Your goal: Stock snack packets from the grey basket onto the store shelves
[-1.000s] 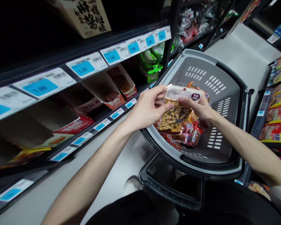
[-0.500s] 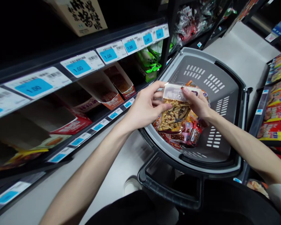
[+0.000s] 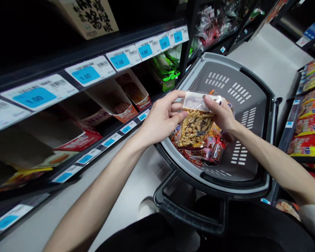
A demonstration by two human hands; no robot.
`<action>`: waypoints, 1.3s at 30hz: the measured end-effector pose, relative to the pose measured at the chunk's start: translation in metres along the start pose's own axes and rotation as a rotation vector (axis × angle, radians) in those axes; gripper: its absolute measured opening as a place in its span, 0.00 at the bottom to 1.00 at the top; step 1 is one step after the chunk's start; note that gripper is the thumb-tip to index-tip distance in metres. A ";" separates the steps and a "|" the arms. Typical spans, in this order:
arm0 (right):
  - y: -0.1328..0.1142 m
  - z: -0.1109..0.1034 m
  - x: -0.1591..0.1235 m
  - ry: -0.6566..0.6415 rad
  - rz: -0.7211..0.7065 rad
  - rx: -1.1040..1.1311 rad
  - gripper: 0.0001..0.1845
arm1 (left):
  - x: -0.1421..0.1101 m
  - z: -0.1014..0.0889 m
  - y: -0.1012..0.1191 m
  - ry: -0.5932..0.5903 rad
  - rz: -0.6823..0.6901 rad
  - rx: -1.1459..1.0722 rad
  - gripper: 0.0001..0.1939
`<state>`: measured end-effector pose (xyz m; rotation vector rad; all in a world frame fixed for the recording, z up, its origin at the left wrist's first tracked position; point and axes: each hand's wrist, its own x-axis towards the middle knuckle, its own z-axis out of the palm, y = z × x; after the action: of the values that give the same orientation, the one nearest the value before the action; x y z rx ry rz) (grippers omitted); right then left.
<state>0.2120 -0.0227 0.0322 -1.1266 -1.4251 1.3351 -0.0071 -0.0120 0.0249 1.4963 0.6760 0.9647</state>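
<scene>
A clear snack packet (image 3: pixel 196 129) with a white label strip and yellowish-brown strips inside is held over the basket. My left hand (image 3: pixel 166 115) pinches its left edge, thumb on the front and fingers behind. At the packet's upper right, my right hand (image 3: pixel 220 112) grips the edge, thumb on the white strip. Below is the grey shopping basket (image 3: pixel 231 71) with slotted walls. Several red and orange snack packets (image 3: pixel 217 148) lie in it, partly hidden by the held packet and my hands.
Dark shelves with blue price labels (image 3: pixel 85 74) run along the left, with open cartons (image 3: pixel 123 112) and green packets (image 3: pixel 168 68) on them. Red and yellow bags (image 3: pixel 311 126) fill the right shelf. The basket's black handle (image 3: pixel 191 217) reaches toward my legs.
My left thumb has slid slightly up and left on the packet's front. Both hands keep hold of the packet, and the view has shifted very little.
</scene>
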 end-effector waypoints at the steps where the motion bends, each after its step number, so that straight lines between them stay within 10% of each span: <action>1: 0.000 0.000 0.000 0.002 0.002 -0.001 0.36 | 0.000 0.000 0.000 -0.004 0.000 0.002 0.18; 39: 0.011 -0.007 0.007 0.048 -0.118 -0.121 0.34 | 0.001 -0.002 -0.008 0.104 0.028 0.028 0.24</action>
<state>0.2183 -0.0143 0.0221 -1.1264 -1.5297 1.1460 -0.0072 -0.0093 0.0167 1.4916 0.7476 1.0635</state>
